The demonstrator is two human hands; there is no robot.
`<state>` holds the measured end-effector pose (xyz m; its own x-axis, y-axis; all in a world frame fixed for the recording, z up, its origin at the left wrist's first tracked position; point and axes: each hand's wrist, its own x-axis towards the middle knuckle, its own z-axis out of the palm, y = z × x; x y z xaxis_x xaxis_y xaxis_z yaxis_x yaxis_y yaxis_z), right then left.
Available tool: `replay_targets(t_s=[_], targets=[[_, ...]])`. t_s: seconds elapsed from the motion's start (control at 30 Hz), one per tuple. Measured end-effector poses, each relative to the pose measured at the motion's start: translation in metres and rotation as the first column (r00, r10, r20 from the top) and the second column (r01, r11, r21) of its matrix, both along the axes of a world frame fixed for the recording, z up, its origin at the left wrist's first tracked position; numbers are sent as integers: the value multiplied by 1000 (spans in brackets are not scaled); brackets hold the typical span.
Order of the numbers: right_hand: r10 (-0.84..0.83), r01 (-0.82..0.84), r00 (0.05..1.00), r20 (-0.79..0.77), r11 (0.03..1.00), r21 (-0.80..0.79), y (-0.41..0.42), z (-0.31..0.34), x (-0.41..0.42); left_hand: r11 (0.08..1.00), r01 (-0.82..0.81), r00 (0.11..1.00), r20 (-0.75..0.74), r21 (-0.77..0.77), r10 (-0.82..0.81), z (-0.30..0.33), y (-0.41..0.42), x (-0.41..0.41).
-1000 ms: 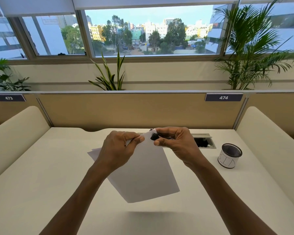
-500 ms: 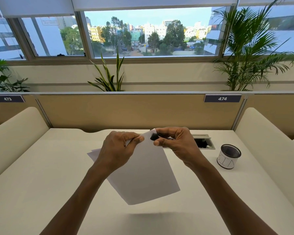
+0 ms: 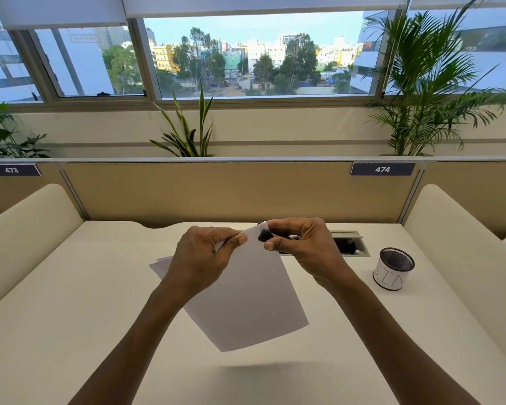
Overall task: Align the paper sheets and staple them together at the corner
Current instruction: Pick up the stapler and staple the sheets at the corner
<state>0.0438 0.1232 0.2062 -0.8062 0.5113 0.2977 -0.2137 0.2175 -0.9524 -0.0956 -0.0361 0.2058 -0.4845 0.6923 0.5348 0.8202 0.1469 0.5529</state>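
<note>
A few white paper sheets (image 3: 246, 299) hang tilted above the cream desk (image 3: 70, 317), casting a shadow below. My left hand (image 3: 202, 255) pinches their upper edge near the top corner. My right hand (image 3: 301, 247) grips a small black stapler (image 3: 265, 235) whose jaw sits over that top corner of the sheets. Most of the stapler is hidden inside my fingers. A lower sheet's corner sticks out to the left of my left wrist.
A black mesh cup (image 3: 394, 268) with a white label stands at the right. A cable port (image 3: 348, 247) is recessed in the desk behind my right hand. A tan partition (image 3: 216, 191) bounds the back; cream side dividers flank the desk.
Both hands, the sheets and the stapler keep the same pose; only the head camera has shifted slightly.
</note>
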Motion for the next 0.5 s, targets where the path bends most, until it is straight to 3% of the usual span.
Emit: replay_targets(t_s=[0.23, 0.5], targets=[[-66, 67, 998, -14, 997, 30, -7, -2, -8, 1000, 0, 1000, 11, 5, 0, -4, 0, -2], [91, -87, 992, 92, 995, -49, 0, -6, -5, 1000, -20, 998, 56, -10, 20, -13, -5, -14]])
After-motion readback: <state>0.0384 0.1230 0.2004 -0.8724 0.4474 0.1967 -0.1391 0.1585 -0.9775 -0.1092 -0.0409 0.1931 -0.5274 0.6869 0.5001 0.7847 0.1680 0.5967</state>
